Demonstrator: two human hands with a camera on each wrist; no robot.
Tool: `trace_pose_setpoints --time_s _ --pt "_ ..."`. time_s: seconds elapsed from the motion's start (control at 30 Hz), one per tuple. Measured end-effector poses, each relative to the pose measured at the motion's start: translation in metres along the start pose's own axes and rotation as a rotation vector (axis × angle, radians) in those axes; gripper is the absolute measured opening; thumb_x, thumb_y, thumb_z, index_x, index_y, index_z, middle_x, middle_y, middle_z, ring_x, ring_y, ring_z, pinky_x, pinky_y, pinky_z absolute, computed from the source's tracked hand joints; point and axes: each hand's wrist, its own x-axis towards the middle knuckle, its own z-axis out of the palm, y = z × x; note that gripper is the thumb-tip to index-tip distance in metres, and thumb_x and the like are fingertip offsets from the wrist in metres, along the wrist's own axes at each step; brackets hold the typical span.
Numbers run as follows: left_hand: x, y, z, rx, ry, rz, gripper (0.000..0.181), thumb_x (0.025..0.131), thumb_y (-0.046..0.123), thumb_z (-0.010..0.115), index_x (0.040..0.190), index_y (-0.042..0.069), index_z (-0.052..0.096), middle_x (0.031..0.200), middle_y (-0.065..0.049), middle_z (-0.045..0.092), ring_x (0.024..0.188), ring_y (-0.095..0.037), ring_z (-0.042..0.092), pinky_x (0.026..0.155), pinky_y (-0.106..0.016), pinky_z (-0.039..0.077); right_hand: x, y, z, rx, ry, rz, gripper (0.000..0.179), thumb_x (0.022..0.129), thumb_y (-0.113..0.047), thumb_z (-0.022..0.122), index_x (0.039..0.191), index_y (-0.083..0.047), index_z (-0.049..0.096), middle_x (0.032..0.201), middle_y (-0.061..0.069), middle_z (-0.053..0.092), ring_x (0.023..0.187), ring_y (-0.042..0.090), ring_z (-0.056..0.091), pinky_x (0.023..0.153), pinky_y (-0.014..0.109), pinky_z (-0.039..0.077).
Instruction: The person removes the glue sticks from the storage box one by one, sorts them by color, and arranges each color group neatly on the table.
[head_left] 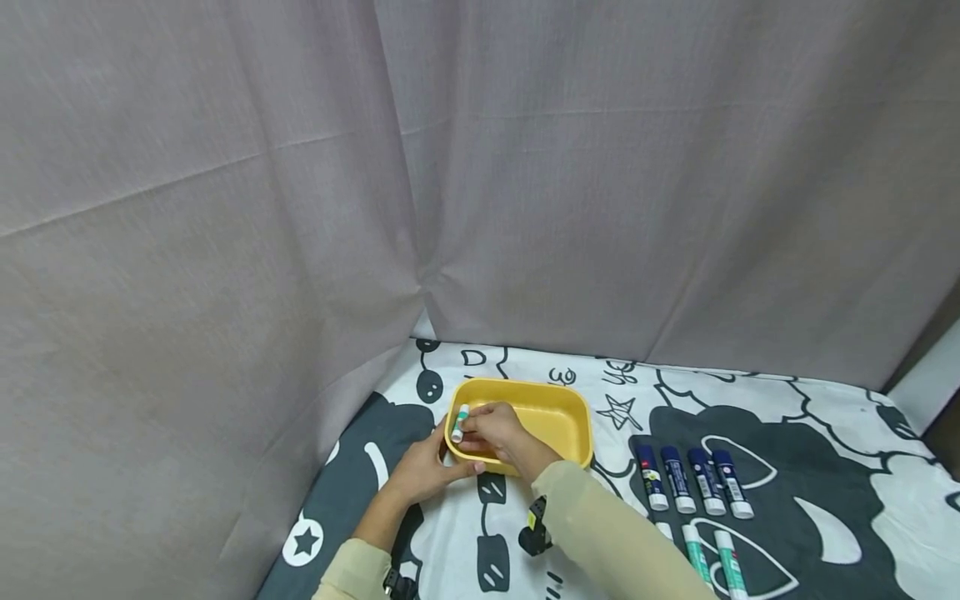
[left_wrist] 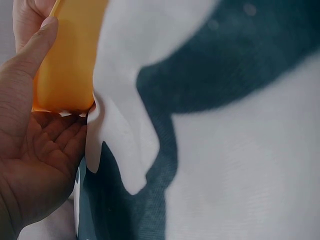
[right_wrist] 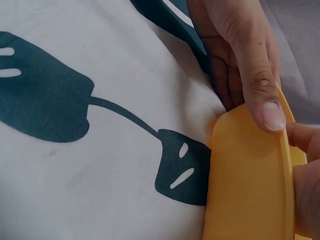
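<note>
A shallow yellow plastic tray (head_left: 551, 425) sits on the patterned cloth. My left hand (head_left: 423, 473) grips its near left corner; in the left wrist view, the thumb presses the wall of the tray (left_wrist: 72, 60) and the fingers of the left hand (left_wrist: 40, 155) curl at its end. Inside the tray, my right hand (head_left: 498, 433) pinches a small green-and-white glue stick (head_left: 460, 422) close to the left wall. In the right wrist view only part of the right hand (right_wrist: 307, 185) shows past the tray rim (right_wrist: 286, 165), and the glue stick is hidden.
To the right, several dark blue glue sticks (head_left: 677, 481) with white ends lie in a row. Nearer are green-and-white glue sticks (head_left: 729, 562), partly cut off by the frame and the right sleeve (head_left: 607, 533). A grey curtain (head_left: 525, 208) hangs behind the cloth (head_left: 465, 542).
</note>
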Motion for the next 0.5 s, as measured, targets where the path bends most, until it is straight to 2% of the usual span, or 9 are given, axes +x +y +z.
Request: trace_pose_setpoints --time_s 0.23,0.5 --pt "0.001 0.001 0.001 0.012 0.006 0.023 0.117 0.088 0.072 0.083 0.178 0.026 0.024 0.163 -0.021 0.059 0.149 -0.042 0.060 0.119 -0.063 0.050 -0.008 -0.004 -0.007 0.002 0.012 -0.024 0.043 0.100 0.003 0.076 0.140 0.008 0.061 0.113 0.022 0.075 0.087 0.023 0.081 0.082 0.034 0.068" --pt "0.000 0.001 0.001 0.030 0.006 -0.015 0.122 0.084 0.077 0.083 0.178 0.028 0.024 0.164 -0.018 0.059 0.149 -0.040 0.060 0.118 -0.062 0.051 -0.018 -0.014 -0.022 0.021 0.007 -0.049 0.046 0.100 0.003 0.077 0.143 0.006 0.060 0.112 0.023 0.077 0.083 0.022 0.080 0.086 0.038 0.068"
